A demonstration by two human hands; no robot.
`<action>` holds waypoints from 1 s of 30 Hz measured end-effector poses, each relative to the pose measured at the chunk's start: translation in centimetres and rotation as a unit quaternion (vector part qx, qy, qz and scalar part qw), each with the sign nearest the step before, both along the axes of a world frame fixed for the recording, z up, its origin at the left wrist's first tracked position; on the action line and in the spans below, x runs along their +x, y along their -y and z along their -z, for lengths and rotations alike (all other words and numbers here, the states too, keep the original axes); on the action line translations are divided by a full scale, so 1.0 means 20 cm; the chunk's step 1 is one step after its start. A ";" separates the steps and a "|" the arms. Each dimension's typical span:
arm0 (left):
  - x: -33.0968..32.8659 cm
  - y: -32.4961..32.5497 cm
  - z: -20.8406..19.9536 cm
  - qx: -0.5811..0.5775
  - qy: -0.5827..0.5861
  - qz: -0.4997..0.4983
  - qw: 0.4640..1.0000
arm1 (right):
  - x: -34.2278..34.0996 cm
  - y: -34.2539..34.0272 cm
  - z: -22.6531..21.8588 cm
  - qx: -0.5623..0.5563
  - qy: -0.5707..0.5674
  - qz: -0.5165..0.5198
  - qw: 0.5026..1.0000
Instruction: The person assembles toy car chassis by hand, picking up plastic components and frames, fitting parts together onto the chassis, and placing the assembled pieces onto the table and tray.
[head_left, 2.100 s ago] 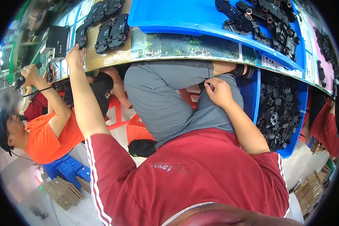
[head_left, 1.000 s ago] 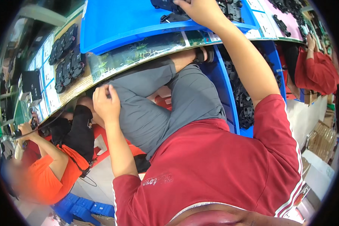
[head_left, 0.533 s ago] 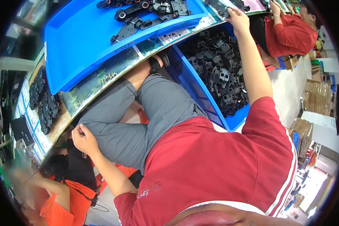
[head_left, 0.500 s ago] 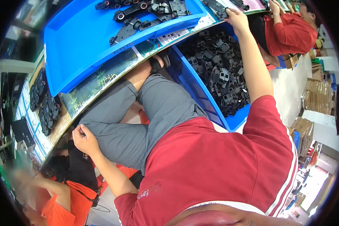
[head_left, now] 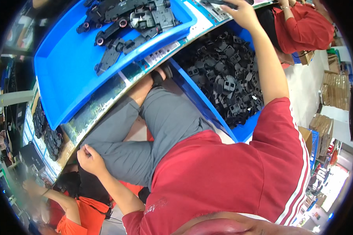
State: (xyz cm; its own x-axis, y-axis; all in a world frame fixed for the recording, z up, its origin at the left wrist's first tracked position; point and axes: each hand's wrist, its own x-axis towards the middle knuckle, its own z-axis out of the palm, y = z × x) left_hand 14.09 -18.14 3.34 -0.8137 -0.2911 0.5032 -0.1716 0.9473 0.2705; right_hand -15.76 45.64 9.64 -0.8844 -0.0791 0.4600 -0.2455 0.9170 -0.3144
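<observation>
My right hand stretches to the far edge of the table at the top of the view. Its thumb and fingers are closed on a black toy car chassis, which the picture's upper edge partly cuts off. My left hand rests by my knee with its fingers curled. A small dark spot shows among them, too small to name. Left of my right hand, a blue tray on the table holds several black toy car chassis with wheels, heaped toward its far right side.
Below the table edge, a deep blue bin is filled with small black plastic parts. More black chassis lie on the table at the left. One co-worker in orange sits at lower left, another in red at upper right.
The view has shifted, so the tray appears farther left. My right hand has moved up toward the picture's top edge with the chassis. My left hand stays curled by my knee.
</observation>
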 end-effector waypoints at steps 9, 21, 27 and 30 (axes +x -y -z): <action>-0.04 -0.05 -0.06 -0.018 0.026 -0.033 0.999 | -0.32 -0.66 -0.06 -0.128 -0.089 0.059 0.986; -0.07 -0.08 -0.08 -0.061 0.041 -0.027 0.997 | -0.32 -0.64 0.01 0.001 0.099 0.087 0.991; -0.07 -0.10 -0.08 -0.045 0.045 -0.041 0.997 | -0.33 -0.64 0.03 -0.002 0.098 0.081 0.992; -0.05 -0.09 -0.08 -0.047 0.032 -0.031 0.998 | -0.32 -0.62 0.02 -0.026 0.118 0.087 0.989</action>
State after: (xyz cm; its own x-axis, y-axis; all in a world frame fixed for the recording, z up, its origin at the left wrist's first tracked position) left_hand 13.08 -16.36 4.85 -0.8273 -0.2957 0.4776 -0.2448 0.9551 0.1671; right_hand -22.11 57.94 9.18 -0.9657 0.1021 0.2386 0.0007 0.9203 -0.3911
